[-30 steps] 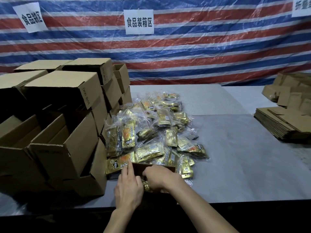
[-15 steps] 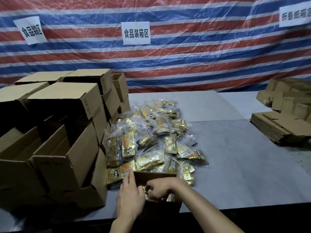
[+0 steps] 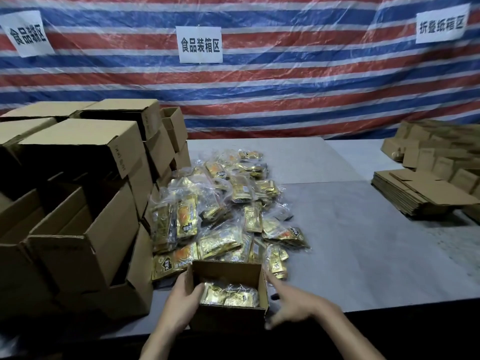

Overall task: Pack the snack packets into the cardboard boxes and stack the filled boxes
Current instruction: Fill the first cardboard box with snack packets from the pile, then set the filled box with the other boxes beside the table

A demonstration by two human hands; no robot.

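Okay, big to small: striped tarp (image 3: 285,100) hangs behind with paper signs (image 3: 200,44) on it, and the grey table (image 3: 363,268) runs across the frame. Stacked boxes (image 3: 78,157) fill your left side, some closed on top, some open-topped in front. Flat cardboard (image 3: 415,196) is piled well apart on the right. The snack packet pile (image 3: 226,211) sits mid-table, just beyond the open box (image 3: 226,271) and up against its far wall. That box stands at the near table edge between your hands. The packets inside (image 3: 228,297) lie low, well under the rim, so my read is that filling has only started. Your left hand (image 3: 181,302) grips the box's left wall, thumb hooked over the rim, fingers outside. Your right hand (image 3: 293,305) holds nothing, fingers spread and straight, just beside the right wall; cannot tell if it touches the cardboard. For this step, steady the box with the left so it does not slide off the edge. Reach the right over the far wall to the nearest packets, take a few at once, and lay them flat on the ones inside, not on end. The bags look slick and may slip from a loose grab, so pinch firmly.
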